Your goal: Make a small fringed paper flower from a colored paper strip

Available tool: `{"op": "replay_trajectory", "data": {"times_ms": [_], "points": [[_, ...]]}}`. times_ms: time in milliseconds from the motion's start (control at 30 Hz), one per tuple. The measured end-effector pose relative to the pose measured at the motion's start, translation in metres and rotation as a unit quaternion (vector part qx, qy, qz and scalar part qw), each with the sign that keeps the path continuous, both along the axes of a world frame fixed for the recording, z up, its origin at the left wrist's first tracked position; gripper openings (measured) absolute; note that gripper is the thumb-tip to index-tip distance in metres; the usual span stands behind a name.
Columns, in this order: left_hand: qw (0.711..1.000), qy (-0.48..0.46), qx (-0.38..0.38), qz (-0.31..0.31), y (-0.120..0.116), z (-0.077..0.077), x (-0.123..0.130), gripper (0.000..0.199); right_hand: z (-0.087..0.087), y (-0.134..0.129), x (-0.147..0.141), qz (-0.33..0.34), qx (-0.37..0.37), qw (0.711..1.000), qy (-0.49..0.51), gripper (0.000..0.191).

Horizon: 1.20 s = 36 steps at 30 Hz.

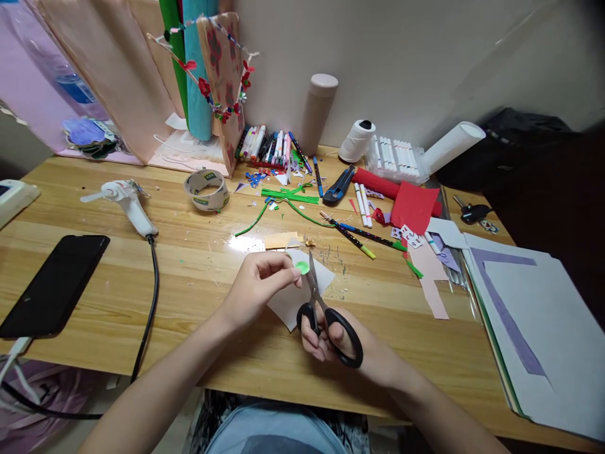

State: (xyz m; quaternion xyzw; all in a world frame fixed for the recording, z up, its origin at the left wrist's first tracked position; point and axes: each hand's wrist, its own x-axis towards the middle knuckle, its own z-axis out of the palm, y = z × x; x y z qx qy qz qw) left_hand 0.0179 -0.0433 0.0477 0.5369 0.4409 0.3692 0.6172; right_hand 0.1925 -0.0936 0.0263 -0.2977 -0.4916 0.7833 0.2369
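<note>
Between thumb and fingers, my left hand (262, 284) pinches a small piece of white paper (299, 257) that bears a green oval patch (302, 267). My right hand (331, 340) holds black-handled scissors (314, 287), with thumb and fingers through the loops. The blades point up and away from me, slightly apart, right beside the edge of the small piece. Under both hands a larger sheet of white paper (288, 309) lies on the wooden table. Just beyond sits a strip of tan card (282, 240).
A glue gun (130, 205) and phone (57, 284) lie left, a tape roll (206, 189) nearer the middle. Markers (269, 146), a box cutter (338, 185), red paper (416, 205) and scraps cover the back. A stack of paper sheets (543, 328) fills the right.
</note>
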Motion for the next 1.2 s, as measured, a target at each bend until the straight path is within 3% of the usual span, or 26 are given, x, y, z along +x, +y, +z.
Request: {"op": "replay_trajectory", "data": {"times_ms": [333,667,1000,1200], "points": [[1.000,-0.008,-0.010,-0.019,0.003,-0.004,-0.006,0.023,0.000,-0.001,-0.001,-0.033,0.002,0.999,-0.005,0.056],[1.000,-0.006,0.013,-0.027,0.002,0.000,-0.007,0.025,0.001,-0.002,0.007,-0.023,-0.007,0.999,-0.025,0.058],[0.995,0.051,0.047,-0.071,0.012,0.031,-0.002,0.024,0.015,-0.003,0.010,-0.018,-0.023,1.000,0.010,0.059],[0.992,0.056,0.037,-0.103,0.016,0.028,0.008,0.019,0.018,0.001,0.013,0.045,0.026,0.999,0.002,0.068]]}}
